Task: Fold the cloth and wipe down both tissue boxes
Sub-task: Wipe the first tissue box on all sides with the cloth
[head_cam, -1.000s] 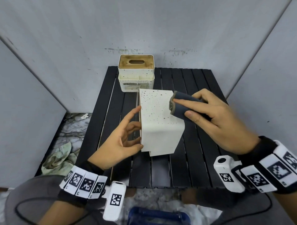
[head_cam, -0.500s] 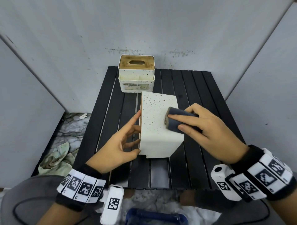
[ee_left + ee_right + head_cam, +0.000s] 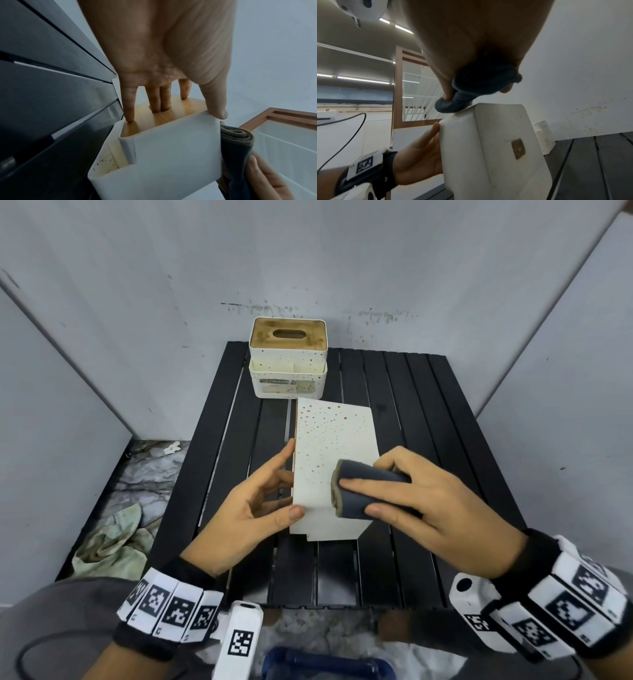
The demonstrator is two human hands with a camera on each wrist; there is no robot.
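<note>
A person's right hand [image 3: 442, 508] grips a folded dark cloth [image 3: 363, 491] and presses it against the upward-facing speckled side of a white tissue box [image 3: 329, 446], which lies tipped on its side on the black slatted worktop [image 3: 428, 419]. The cloth sits on the near right part of that face, fingers curled over its top and its thumb tucked behind; its rolled, tan-edged end points toward the left hand [image 3: 246, 515].

The left hand steadies the box from its left. In the left wrist view, the fingers [image 3: 129, 105] reach straight out against the box's wooden lid [image 3: 173, 112], two of them at the slot, while the thumb hooks over the white edge nearest the cloth [image 3: 238, 146]. The hand clasps the box between thumb and fingers.

From the right wrist view, the cloth [image 3: 471, 93] meets the top corner of the box [image 3: 496, 155], with the left hand [image 3: 419, 159] flat against the far side.

A second tissue box [image 3: 288, 357] stands upright at the far edge of the worktop, just beyond the first, wooden lid up and well apart from both hands. A crumpled pale rag [image 3: 113, 546] lies on the floor to the left of the worktop.
</note>
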